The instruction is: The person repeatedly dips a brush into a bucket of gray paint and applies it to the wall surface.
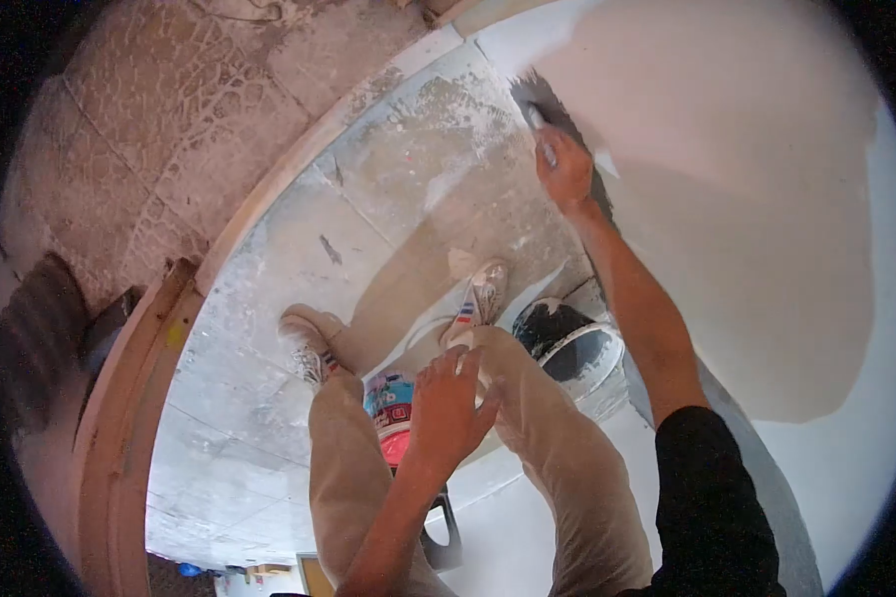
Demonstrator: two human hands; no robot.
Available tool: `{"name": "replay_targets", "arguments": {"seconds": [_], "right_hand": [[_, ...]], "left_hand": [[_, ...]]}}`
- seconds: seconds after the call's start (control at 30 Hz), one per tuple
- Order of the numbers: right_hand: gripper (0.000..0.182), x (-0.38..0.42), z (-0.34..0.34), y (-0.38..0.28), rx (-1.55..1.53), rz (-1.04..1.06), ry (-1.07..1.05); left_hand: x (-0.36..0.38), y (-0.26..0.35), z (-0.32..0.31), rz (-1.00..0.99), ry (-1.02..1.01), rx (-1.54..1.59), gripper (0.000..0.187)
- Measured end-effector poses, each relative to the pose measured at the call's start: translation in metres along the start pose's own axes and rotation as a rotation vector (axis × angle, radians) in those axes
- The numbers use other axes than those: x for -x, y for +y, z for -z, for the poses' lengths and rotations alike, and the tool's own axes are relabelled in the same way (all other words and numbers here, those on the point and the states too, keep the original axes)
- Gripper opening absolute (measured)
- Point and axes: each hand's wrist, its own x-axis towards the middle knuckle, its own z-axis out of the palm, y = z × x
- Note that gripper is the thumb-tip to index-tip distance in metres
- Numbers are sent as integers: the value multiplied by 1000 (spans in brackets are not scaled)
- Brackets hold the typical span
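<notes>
My right hand (564,169) is closed around the pale handle of a paintbrush (538,117). The brush's head is blurred against a dark grey wet-looking strip (599,189) along the base of the wall. Between my legs, my left hand (450,403) hovers near or rests by my knee, thumb apart from the other fingers, with nothing seen in it. Partly behind that hand is a bucket with a blue and pink label (392,400). To the right of my shoe stands a black bucket (579,350) with a pale-smeared rim.
The wall (737,109) on the right is white with a large beige patch. Paint-stained floor tiles (388,179) lie under my shoes (483,294). A raised curb (259,214) curves along the left, with brown tiles (159,119) beyond it.
</notes>
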Motion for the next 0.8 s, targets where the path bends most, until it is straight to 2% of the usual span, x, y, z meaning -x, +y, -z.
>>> {"name": "replay_targets", "arguments": {"seconds": [0.07,0.1,0.2,0.3,0.5,0.7,0.8], "right_hand": [[23,-12,17,-3,19,39,27],[24,-13,35,-15,27,-19,-1],[26,-9,62,-29,-18,66,199],[26,7,70,-39,-84,75,107],[24,-10,20,-16,49,-16,38],[20,-4,79,-47,11,18,219],[21,9,78,-62,-124,69,169]], "left_hand": [[2,2,0,1,-20,4,46],[2,3,0,8,-25,3,46],[4,6,-1,25,-46,21,46],[8,3,-7,9,-64,24,46],[6,4,1,-24,-17,-40,47],[13,1,-13,-26,-58,10,45],[14,0,-15,-49,-37,1,44]]}}
